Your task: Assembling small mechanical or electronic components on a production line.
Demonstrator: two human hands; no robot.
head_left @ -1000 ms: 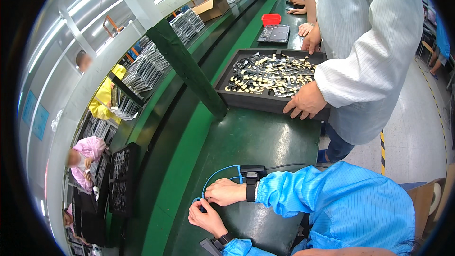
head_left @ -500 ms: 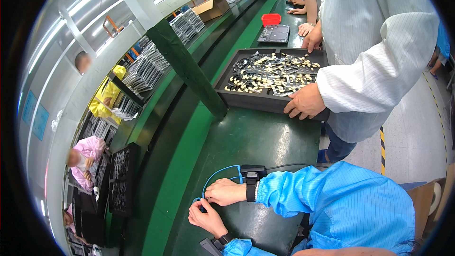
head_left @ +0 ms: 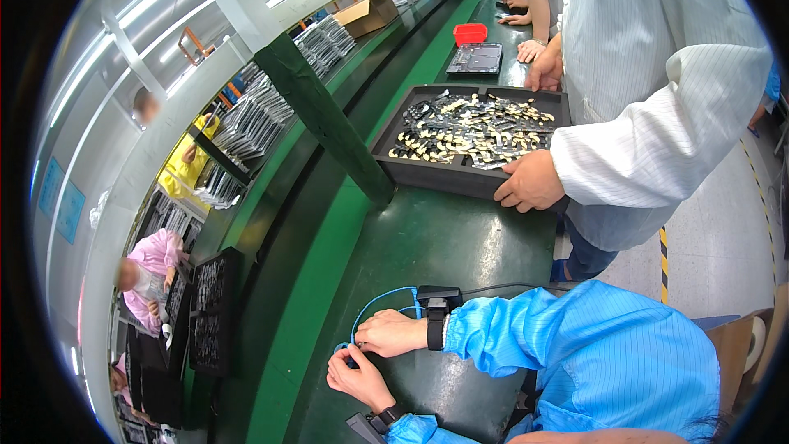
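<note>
At the near edge of the green bench (head_left: 427, 238), the person's two hands meet over a thin blue cable (head_left: 374, 302). Left hand (head_left: 357, 378), lowest in view, has its fingers curled shut, pinching the cable's near end at the fingertips. Right hand (head_left: 393, 334), just above and touching the left at the fingertips, lies knuckles-up with its fingers bent down onto the same end of the cable; whether they truly grip it cannot be told. A black wrist strap (head_left: 435, 330) circles the right wrist below the blue sleeve (head_left: 575, 345). From the fingertips the blue cable loops up and round to a small black box (head_left: 438, 296) lying on the bench just beyond the right wrist, and a dark cord (head_left: 509, 285) runs from that box toward the bench's right edge.

Farther along the bench, near its right edge, sits a black tray (head_left: 427, 173) heaped with small pale and dark parts. A co-worker in a white coat (head_left: 657, 99) stands at that edge, one hand (head_left: 530, 182) clasping the tray's near right corner. Beyond it lie a flat dark tray (head_left: 477, 58) and a small red bin (head_left: 470, 33). A cardboard box (head_left: 371, 11) rests on the shelf at the far left.
</note>
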